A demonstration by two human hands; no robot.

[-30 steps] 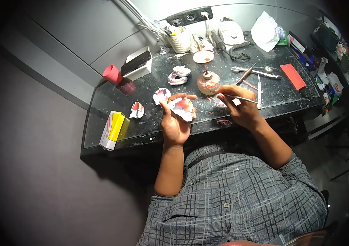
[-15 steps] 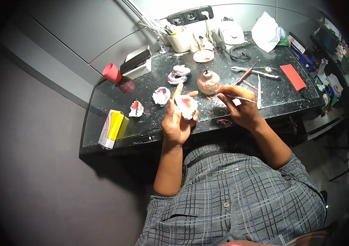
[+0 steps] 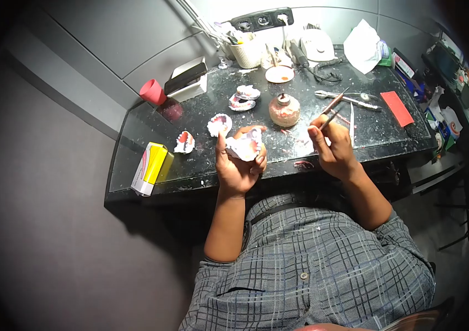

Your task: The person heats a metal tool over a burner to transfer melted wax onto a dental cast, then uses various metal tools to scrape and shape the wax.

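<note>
Left hand (image 3: 237,165) closed around a white dental cast (image 3: 244,146) bearing pink wax, held just over the near edge of the table (image 3: 201,171). Right hand (image 3: 333,149) pinching a thin metal instrument (image 3: 329,117), tip raised and apart from the cast, beside the small burner (image 3: 284,110) mid-table. Wax already laid on; shaping apparently unfinished. Second waxed cast (image 3: 219,124) just beyond; yellow box (image 3: 151,168) at the near left corner.

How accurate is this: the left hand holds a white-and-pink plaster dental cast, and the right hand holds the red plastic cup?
Not quite. In the head view the right hand holds a thin metal instrument; the red plastic cup stands apart, untouched. The left hand does hold the white-and-pink plaster dental cast.
</note>
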